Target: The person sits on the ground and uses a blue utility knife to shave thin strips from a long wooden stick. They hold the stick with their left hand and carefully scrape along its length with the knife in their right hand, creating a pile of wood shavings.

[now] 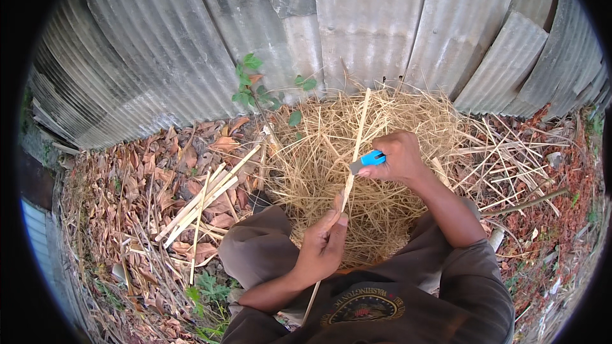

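A long, thin pale strip that looks like split bamboo (361, 124) slants up and away from my lap. My left hand (324, 245) is closed around its lower part, fingers and thumb pinching it. In my right hand (404, 158) is a blue utility knife (375, 157), its short grey blade lying against the strip above my left hand. The strip's lower end runs down past my left wrist toward my shirt. Between my knees and beyond them spreads a heap of curly straw-coloured shavings (306, 169).
Several cut strips (203, 202) lie on dry brown leaves (131, 185) to the left. Thin sticks (510, 156) are scattered at the right. A grey corrugated fence (370, 25) stands along the far side, with a small green plant (244, 83) before it.
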Available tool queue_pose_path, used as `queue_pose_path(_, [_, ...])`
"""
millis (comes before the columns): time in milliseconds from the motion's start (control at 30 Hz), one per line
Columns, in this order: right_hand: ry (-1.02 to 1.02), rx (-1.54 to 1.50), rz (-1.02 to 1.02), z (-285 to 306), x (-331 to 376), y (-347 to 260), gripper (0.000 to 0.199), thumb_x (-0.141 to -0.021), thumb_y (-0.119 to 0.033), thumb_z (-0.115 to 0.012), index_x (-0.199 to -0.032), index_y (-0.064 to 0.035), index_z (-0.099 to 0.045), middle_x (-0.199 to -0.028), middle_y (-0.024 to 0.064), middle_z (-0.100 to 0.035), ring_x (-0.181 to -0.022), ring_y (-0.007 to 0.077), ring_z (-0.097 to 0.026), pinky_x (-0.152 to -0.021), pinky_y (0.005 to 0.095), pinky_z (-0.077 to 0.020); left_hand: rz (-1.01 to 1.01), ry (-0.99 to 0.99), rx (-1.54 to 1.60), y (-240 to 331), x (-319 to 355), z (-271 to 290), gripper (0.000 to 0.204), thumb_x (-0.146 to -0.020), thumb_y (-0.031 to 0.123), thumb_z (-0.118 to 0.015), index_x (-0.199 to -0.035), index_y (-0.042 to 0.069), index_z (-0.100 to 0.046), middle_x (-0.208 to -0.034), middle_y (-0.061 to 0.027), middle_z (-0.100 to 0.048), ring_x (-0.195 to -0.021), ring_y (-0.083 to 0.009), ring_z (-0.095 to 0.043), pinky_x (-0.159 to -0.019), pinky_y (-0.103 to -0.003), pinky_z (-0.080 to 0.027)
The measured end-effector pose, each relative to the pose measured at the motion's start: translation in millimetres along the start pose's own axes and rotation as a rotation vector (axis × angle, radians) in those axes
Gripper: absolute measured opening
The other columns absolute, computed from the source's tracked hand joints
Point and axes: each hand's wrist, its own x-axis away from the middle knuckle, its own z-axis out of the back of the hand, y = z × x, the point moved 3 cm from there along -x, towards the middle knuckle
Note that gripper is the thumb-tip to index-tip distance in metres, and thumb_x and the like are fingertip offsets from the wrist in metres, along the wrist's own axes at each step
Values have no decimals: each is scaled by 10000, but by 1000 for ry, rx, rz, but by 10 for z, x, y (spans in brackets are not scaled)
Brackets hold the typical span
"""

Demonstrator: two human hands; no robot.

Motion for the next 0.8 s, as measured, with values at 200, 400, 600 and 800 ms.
queue_pose_path(200, [-58, 9, -433, 47, -112, 575, 777, -781, -799, -418, -488, -87, -520, -381, 33, -407, -347, 209, -470, -377, 358, -382, -99, -99, 139, -50, 110, -127, 467, -996, 63, -421, -1451, 53, -315, -712, 83, -369, -591, 2, -322, -507, -168, -289])
queue_pose_path(400, [-67, -1, -113, -45, 0, 74, 787, -696, -858, -461, -448, -114, -519, -370, 4, -411, -319, 178, -452, -350, 323, -362, 54, -118, 271, -103, 41, 7, 477, -1018, 133, -392, -1472, 70, -258, -625, 51, -376, -504, -22, -339, -468, -189, -342])
queue_pose_path(600, [19, 50, -1, -232, -99, 264, 778, -647, -877, -492, -425, -132, -474, -367, -11, -387, -303, 166, -411, -333, 316, -316, 170, -75, 413, -129, -15, -20, 474, -1025, 159, -380, -1475, 90, -250, -577, 36, -347, -481, -42, -322, -466, -210, -340])
queue_pose_path(800, [15, 87, 20, -300, -183, 347, 777, -659, -874, -472, -440, -129, -447, -388, 11, -401, -321, 200, -430, -349, 354, -329, 169, -51, 467, -135, -50, -14, 459, -1025, 148, -370, -1473, 131, -272, -547, 38, -324, -454, -44, -294, -454, -210, -319])
